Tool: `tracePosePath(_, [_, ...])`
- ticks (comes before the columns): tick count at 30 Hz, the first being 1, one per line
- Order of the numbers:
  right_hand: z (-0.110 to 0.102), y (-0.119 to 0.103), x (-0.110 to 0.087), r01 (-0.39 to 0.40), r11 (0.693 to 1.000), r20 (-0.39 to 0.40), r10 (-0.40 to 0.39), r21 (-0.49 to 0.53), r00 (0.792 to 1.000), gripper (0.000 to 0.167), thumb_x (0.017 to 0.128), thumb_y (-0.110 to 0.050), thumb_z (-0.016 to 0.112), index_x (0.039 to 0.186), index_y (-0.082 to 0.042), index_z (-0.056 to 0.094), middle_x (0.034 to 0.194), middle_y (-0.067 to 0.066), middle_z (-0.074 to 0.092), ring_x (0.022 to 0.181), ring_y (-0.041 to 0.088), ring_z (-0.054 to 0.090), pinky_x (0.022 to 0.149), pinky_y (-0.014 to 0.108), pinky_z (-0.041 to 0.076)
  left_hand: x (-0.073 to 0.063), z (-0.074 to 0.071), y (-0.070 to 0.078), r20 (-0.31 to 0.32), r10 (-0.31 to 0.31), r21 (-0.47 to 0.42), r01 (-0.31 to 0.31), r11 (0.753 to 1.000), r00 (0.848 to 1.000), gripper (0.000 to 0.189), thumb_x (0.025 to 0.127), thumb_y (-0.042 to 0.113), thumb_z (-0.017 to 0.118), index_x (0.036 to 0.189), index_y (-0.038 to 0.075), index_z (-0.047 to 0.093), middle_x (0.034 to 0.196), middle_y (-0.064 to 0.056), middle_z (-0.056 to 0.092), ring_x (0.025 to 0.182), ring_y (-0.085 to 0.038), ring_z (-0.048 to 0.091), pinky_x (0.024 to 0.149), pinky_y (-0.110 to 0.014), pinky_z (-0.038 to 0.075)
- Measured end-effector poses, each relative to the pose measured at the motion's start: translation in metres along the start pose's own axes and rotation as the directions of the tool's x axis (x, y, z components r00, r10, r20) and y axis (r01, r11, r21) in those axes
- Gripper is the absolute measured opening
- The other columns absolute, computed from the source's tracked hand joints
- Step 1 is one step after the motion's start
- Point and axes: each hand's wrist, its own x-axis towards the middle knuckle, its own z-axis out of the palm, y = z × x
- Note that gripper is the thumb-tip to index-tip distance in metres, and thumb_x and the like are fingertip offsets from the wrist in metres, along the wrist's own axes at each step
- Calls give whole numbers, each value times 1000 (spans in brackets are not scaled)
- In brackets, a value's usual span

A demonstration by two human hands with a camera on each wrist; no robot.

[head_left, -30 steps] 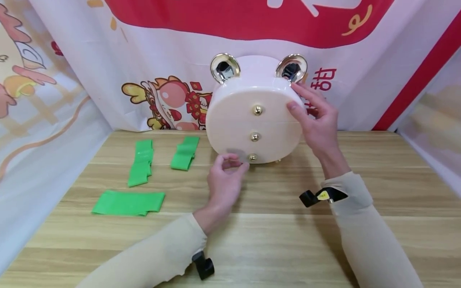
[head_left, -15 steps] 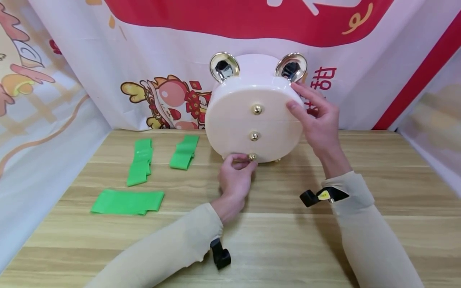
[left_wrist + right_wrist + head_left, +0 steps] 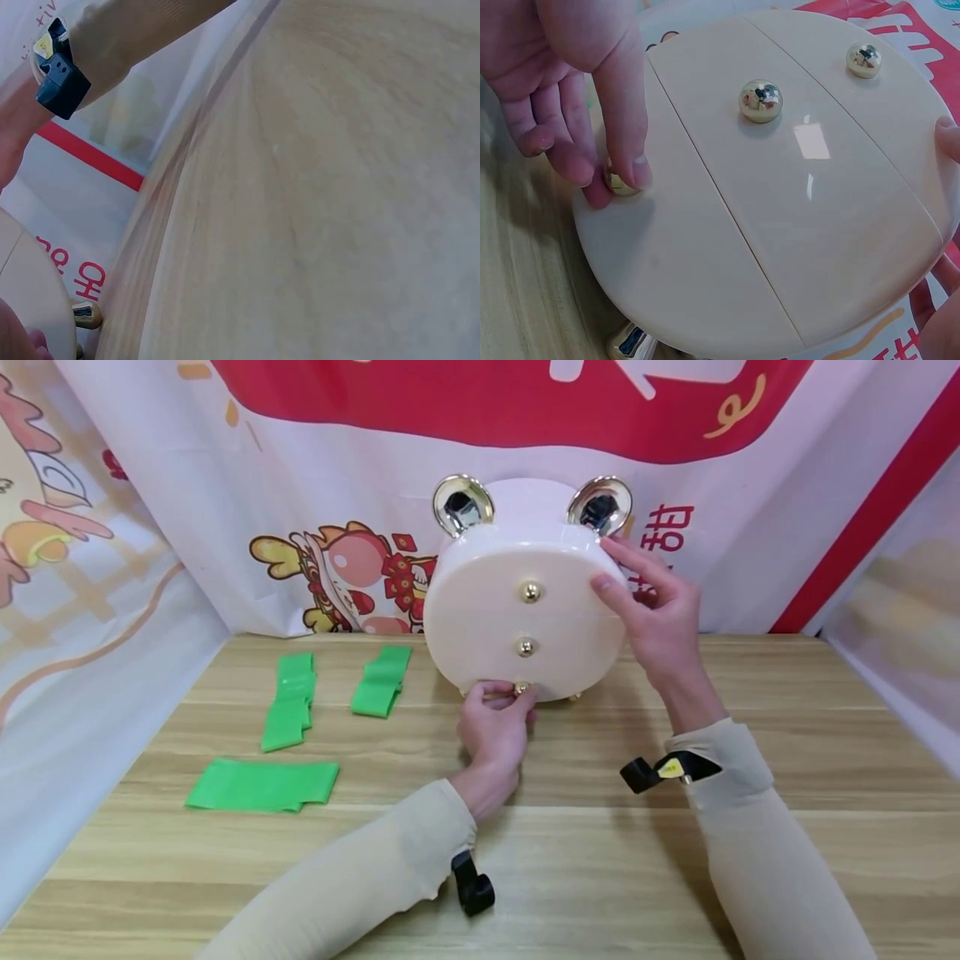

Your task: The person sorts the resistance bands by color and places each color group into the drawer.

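Note:
A cream-white rounded drawer box (image 3: pixel 480 618) stands at the back of the table, with two gold ear-shaped pieces on top and three gold knobs down its front. My left hand (image 3: pixel 491 735) pinches the bottom gold knob (image 3: pixel 621 180) between thumb and fingers, as the right wrist view shows up close. At the upper right of the box, my right hand (image 3: pixel 663 627) grips the edge, thumb on the front face and fingers at the side. Seams (image 3: pixel 727 202) divide the front into drawers, and no gap shows along them. The left wrist view catches only the box's side and a gold foot (image 3: pixel 88 315).
Three folded green strips lie on the left of the wooden table (image 3: pixel 600 877): a wide one (image 3: pixel 262 785), a long one (image 3: pixel 289 702) and a short one (image 3: pixel 382 681). A printed cloth (image 3: pixel 352 468) hangs right behind the box.
My left hand has moved a little to the right and now pinches the bottom knob. The right hand keeps its place on the box, and the box stays put.

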Motion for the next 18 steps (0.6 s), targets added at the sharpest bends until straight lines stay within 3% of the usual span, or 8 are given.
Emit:
tracePosePath(10, [0, -2, 0, 12, 1000, 12, -12, 17, 1000, 40, 98, -26, 77, 138, -28, 72, 154, -4, 62, 139, 18, 57, 85, 16, 59, 1, -2, -2, -5, 50, -31, -50, 998, 999, 24, 86, 6, 87, 104, 9, 72, 96, -11, 81, 83, -40, 79, 60, -33, 61])
tracePosePath(18, [-1, -4, -1, 4, 1000, 12, -4, -1, 1000, 40, 99, -26, 77, 138, -29, 72, 154, -4, 62, 135, 19, 60, 85, 15, 59, -3, -4, -2, 9, 45, -38, -45, 998, 999, 22, 86, 4, 86, 104, 8, 74, 100, -14, 80, 70, -24, 76, 61, -33, 62])
